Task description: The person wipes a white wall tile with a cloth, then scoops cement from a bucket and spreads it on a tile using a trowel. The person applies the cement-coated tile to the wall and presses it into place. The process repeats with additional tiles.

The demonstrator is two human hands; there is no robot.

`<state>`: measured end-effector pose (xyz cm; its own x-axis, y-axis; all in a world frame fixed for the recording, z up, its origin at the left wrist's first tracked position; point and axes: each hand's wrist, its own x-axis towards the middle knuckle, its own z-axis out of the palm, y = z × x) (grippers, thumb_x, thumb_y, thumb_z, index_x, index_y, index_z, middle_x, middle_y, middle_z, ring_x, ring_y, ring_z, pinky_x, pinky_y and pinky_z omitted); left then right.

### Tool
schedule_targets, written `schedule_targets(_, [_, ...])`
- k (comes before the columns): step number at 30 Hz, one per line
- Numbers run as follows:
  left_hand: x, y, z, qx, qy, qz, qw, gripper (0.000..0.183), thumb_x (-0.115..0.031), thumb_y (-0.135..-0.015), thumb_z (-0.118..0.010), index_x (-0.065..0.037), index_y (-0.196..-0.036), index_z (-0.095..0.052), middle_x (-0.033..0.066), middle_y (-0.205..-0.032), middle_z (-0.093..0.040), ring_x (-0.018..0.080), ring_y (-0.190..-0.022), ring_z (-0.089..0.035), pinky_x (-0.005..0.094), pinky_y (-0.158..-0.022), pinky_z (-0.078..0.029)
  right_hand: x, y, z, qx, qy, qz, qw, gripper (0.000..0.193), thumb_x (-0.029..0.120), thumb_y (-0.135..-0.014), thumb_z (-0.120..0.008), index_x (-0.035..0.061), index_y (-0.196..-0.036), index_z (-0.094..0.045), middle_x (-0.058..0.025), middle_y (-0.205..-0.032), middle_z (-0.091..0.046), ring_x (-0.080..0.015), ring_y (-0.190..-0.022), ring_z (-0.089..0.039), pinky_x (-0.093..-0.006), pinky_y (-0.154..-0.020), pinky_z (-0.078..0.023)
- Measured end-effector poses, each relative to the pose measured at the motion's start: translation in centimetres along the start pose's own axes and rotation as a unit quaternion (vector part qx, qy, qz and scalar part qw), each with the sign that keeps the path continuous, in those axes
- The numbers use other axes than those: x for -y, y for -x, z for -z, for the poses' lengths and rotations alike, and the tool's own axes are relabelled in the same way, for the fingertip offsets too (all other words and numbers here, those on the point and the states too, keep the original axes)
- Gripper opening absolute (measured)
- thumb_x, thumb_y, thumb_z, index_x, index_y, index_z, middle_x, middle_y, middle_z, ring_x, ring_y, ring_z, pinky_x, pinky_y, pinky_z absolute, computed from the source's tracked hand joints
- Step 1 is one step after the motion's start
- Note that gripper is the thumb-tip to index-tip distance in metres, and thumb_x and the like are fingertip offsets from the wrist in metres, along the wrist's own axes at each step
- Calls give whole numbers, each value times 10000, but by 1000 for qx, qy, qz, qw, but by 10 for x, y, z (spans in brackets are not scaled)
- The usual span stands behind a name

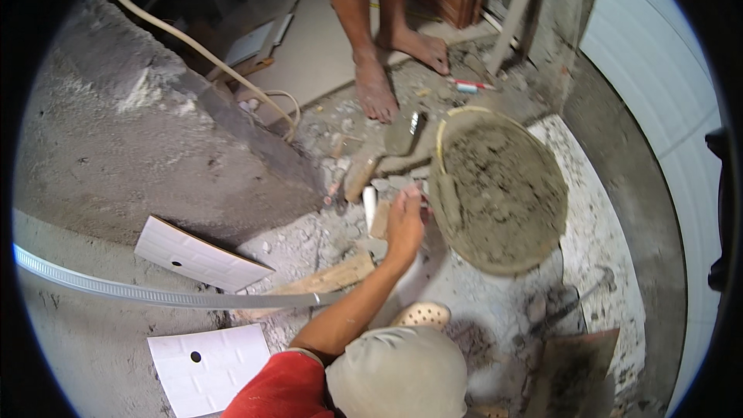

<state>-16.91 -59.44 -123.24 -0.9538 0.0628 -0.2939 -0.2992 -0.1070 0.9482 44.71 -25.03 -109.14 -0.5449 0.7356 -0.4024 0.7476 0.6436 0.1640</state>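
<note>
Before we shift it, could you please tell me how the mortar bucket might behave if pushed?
The bucket is probably heavy, looking well filled with lumpy mortar. It may drag or catch on nearby rubble.

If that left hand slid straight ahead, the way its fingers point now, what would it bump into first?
The left hand would probably meet the trowel first; the bucket sits just right of that line. Depth is hard to judge, so the hand might pass over it instead.

We see a bare hand just beside a round bucket full of grey mortar, a trowel lying just beyond, and a barefoot person standing farther back.
</note>
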Motion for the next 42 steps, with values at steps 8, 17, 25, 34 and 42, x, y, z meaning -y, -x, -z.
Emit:
schedule_targets(8, [-23,-11,-4,41,25,2,999,449,-344,-1093,-477,-15,-1387,-557,24,-1093,-630,111,-902,-580,257,-804,-476,4,19,-9,-23,-24,-158,987,505,405,-1009,-502,-33,-1173,-692,-322,-999,-692,-494,-912,-665,-542,-783,-518])
schedule_targets(17, [-20,-3,-15,13,-135,-34,990,672,-476,-1004,-595,61,-1402,-524,250,-1270,-652,320,-1159,-634,406,-997,-484,93,-108,126,-101,10,-1,995,436,255,-1051,-530,-52,-1355,-584,-276,-1410,-561,-438,-1269,-536,-490,-1102,-390])
schedule_targets(25, [-27,27,-3,114,26,74,990,494,-263,-1023,-601,-69,-1458,-471,34,-1069,-666,115,-928,-647,319,-748,-564,377,-177,265,-201,190,314,908,241,266,-999,-585,39,-1068,-623,-180,-896,-636,-390,-777,-662,-495,-663,-524])
schedule_targets(34, [-21,28,-2,156,96,99,978,651,-201,-1020,-641,-66,-1580,-337,31,-1055,-649,90,-871,-639,261,-679,-596,480,-236,266,-135,290,416,851,164,75,-847,-600,-22,-787,-718,-214,-849,-724,-369,-805,-733,-458,-725,-600])
schedule_targets(42, [-26,30,0,144,59,109,982,696,-253,-1028,-637,-31,-1595,-299,-16,-988,-561,52,-850,-553,238,-679,-570,489,-258,191,83,169,387,903,288,166,-932,-585,-65,-797,-695,-281,-816,-695,-434,-819,-707,-494,-787,-579])
